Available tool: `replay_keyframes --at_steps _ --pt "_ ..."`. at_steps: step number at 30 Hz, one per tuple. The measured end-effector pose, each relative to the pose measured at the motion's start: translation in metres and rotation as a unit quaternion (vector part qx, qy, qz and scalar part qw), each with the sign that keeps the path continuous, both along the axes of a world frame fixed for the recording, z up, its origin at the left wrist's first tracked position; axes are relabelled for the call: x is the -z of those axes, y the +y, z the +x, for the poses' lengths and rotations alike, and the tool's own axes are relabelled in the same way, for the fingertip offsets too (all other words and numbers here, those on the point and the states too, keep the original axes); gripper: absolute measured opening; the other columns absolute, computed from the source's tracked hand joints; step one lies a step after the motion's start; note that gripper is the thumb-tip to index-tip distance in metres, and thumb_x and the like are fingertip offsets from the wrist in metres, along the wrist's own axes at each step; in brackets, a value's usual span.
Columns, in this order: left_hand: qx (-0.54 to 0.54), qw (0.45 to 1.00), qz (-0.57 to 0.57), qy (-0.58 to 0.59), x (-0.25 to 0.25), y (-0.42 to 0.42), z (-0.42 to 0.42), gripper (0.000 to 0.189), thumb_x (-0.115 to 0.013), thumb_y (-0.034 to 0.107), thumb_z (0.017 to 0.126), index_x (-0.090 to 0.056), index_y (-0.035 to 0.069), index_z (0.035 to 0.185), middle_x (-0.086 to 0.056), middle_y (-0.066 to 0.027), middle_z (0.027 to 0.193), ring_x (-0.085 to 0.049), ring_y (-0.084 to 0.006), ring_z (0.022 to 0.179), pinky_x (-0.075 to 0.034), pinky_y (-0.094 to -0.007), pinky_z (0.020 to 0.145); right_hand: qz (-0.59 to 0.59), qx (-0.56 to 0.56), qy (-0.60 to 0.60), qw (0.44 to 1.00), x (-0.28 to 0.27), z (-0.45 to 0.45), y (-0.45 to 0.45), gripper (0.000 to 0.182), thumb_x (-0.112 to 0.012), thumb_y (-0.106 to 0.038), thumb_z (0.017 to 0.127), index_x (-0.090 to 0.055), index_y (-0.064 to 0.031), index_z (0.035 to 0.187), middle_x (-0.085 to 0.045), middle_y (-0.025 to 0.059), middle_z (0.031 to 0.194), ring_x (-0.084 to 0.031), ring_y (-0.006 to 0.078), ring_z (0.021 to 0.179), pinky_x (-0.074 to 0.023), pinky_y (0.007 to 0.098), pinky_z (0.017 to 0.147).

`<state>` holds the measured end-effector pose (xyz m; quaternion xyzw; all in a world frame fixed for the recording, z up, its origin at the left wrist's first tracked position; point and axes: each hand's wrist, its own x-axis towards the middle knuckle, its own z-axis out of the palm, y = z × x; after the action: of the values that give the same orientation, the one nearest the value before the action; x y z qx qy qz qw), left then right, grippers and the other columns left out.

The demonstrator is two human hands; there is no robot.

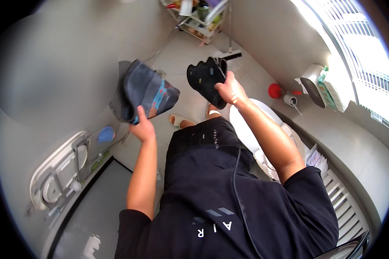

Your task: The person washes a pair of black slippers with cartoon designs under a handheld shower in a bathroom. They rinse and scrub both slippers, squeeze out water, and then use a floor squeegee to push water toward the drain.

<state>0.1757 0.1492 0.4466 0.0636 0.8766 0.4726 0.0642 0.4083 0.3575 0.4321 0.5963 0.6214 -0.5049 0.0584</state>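
Observation:
My left hand (143,128) grips the lower edge of a folded, dark grey-blue mat or thick cloth (142,84) with a blue, red and brown print. A textured dark grey layer (116,106) shows along its left side. At the centre right, my right hand (230,89) pinches a folded black mat or cloth (205,77) with a wavy edge and small coloured marks. The two pieces are held apart, above the tiled floor. Their exact kind cannot be told. Most of the fingers of both hands are hidden.
A white basin or tub (246,123) stands by my right forearm. Ahead are a loaded shelf cart (207,32) and a floor brush (231,55). A folded white baby bath (60,171) hangs at the left wall. A white slatted rack (340,197) stands at the lower right.

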Motion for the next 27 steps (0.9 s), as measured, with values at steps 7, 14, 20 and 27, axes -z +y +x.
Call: replay_keyframes --at_steps 7,14,20,27 --pt "0.128 0.961 0.235 -0.063 -0.027 -0.020 -0.014 0.031 -0.065 0.005 0.093 -0.061 -0.009 0.121 -0.064 -0.0113 0.124 -0.064 -0.0201 0.107 -0.052 -0.0342 0.095 -0.215 0.071 0.279 0.933 -0.147 -0.165 -0.069 0.069 -0.065 -0.017 0.090 -0.027 0.0028 0.144 -0.059 0.0227 0.121 -0.069 0.0291 0.097 -0.0621 0.0411 0.069" --pt "0.162 0.866 0.443 -0.165 0.006 -0.079 -0.074 0.044 -0.043 0.037 0.100 -0.045 0.015 0.138 -0.050 -0.0036 0.135 -0.046 -0.0211 0.131 -0.039 -0.0417 0.110 -0.179 0.020 0.366 0.913 -0.187 -0.253 -0.140 0.051 -0.068 -0.014 0.086 -0.036 0.0002 0.123 -0.061 0.0224 0.107 -0.069 0.0317 0.084 -0.0591 0.0398 0.055" --pt "0.266 0.963 -0.008 0.049 -0.058 -0.096 -0.070 0.042 -0.048 0.024 0.102 -0.041 0.008 0.140 -0.047 -0.0065 0.144 -0.047 -0.0160 0.134 -0.043 -0.0334 0.105 -0.076 -0.003 0.401 0.913 -0.185 -0.273 -0.175 0.049 -0.062 -0.021 0.091 -0.037 0.0025 0.127 -0.060 0.0277 0.116 -0.062 0.0407 0.111 -0.0497 0.0449 0.092" --pt "-0.032 0.897 0.360 -0.254 -0.073 -0.096 -0.104 0.035 -0.055 0.028 0.102 -0.058 -0.003 0.118 -0.063 -0.0092 0.118 -0.061 -0.0219 0.115 -0.049 -0.0382 0.098 -0.027 -0.141 0.598 0.788 -0.116 -0.218 -0.169 0.038 -0.069 -0.021 0.088 -0.057 -0.0059 0.121 -0.063 0.0105 0.108 -0.062 0.0227 0.101 -0.0495 0.0376 0.094"
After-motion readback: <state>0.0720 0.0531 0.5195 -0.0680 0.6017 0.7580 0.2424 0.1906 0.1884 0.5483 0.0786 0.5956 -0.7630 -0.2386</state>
